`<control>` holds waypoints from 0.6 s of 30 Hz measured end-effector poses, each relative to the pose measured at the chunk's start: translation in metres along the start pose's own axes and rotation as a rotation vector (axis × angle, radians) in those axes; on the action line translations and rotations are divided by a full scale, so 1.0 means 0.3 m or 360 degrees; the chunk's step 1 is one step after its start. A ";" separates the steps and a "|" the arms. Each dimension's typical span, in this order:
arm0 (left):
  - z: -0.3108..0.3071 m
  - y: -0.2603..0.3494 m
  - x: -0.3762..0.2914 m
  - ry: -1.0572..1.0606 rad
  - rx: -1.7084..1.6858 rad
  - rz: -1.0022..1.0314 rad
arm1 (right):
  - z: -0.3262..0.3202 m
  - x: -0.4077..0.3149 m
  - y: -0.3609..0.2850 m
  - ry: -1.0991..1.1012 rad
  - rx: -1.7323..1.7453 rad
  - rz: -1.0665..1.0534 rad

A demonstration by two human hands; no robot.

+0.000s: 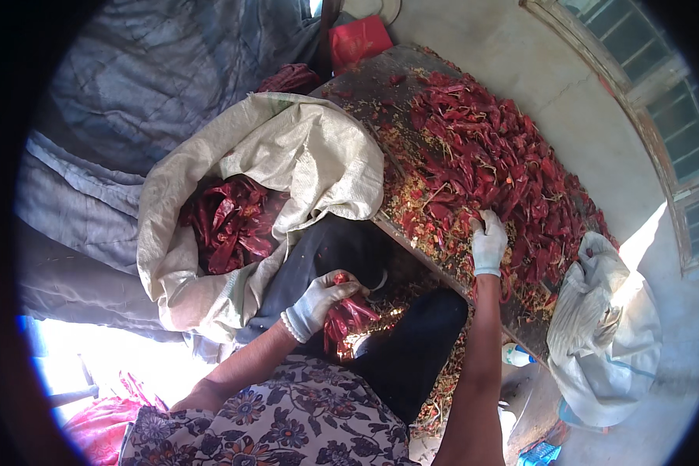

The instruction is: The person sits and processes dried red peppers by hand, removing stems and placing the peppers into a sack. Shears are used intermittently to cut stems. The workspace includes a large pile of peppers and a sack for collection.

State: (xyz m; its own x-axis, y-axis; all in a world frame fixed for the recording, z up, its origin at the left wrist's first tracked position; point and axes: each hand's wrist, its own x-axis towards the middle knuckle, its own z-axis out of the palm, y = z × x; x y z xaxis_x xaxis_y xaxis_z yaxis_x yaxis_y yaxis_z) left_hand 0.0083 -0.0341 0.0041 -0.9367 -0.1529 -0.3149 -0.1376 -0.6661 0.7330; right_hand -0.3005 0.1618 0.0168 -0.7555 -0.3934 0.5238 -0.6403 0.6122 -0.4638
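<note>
My left hand, in a pale work glove, is closed on a bunch of dried red chili peppers above my lap. In a similar glove, my right hand reaches onto the near edge of a large heap of dried red chilies on a dark tabletop. Its fingertips touch or hover over chilies there; whether they grip one cannot be told. Left of the table stands a woven white sack with its rim rolled down, holding more dried chilies.
Yellow seeds and chili scraps litter the table's near side. A filled white sack leans at its right end, near a white bottle. A red bag is at the far end. Quilted grey cloth hangs at left.
</note>
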 end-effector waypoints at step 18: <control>0.083 -0.017 0.004 0.0075 0.0644 0.0398 | -0.070 -0.502 -0.557 -0.0532 0.0698 -0.0141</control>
State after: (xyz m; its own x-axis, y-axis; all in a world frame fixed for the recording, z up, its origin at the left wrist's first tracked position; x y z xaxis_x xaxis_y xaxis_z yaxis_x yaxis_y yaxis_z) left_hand -0.0002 -0.0129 0.0150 -0.9427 -0.3117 -0.1189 -0.0327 -0.2684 0.9627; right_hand -0.0768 0.1333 0.0305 -0.6532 -0.6702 0.3524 -0.6470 0.2524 -0.7194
